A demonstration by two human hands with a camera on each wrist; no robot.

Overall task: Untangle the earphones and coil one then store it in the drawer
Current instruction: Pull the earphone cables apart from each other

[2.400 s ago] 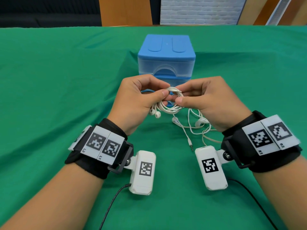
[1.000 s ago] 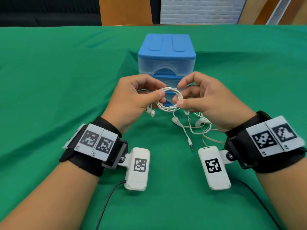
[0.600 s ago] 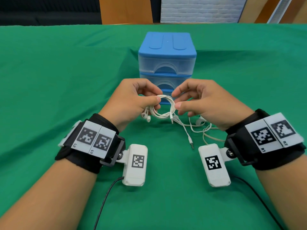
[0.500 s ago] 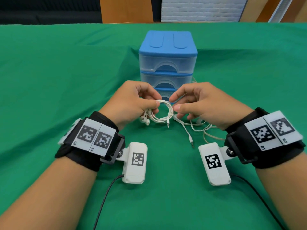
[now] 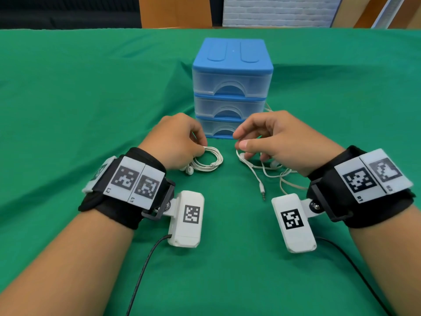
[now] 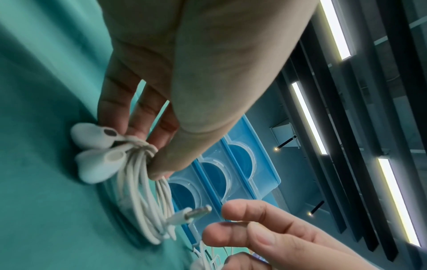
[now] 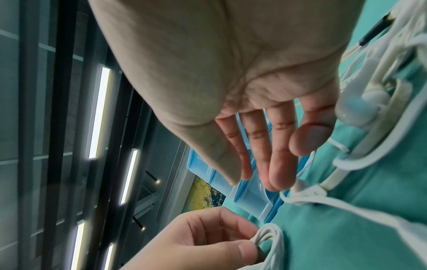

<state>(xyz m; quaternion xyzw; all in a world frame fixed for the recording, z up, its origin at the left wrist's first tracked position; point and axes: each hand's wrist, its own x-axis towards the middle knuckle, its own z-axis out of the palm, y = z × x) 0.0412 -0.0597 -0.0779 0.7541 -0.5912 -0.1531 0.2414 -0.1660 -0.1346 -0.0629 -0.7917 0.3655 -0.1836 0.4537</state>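
A coiled white earphone (image 5: pixel 208 161) lies on the green cloth in front of the drawer unit. My left hand (image 5: pixel 176 142) pinches the coil's left side between thumb and fingers (image 6: pixel 161 160), its two earbuds (image 6: pixel 97 151) beside the fingers and its jack plug (image 6: pixel 196 214) sticking out. My right hand (image 5: pixel 271 140) hovers over a second, loose white earphone (image 5: pixel 262 169), fingers (image 7: pixel 272 155) relaxed and holding nothing. The small blue drawer unit (image 5: pixel 232 87) stands behind the hands with all three drawers closed.
A green cloth (image 5: pixel 91 99) covers the whole table. The loose earphone's jack plug (image 5: pixel 263 192) points toward me near the right wrist camera. Black cables (image 5: pixel 145 265) trail from both wrist cameras over the near cloth.
Both hands came down from mid-air to the cloth. The right hand let go of the coil and moved right; the left hand laid the coil on the table, still pinching it.
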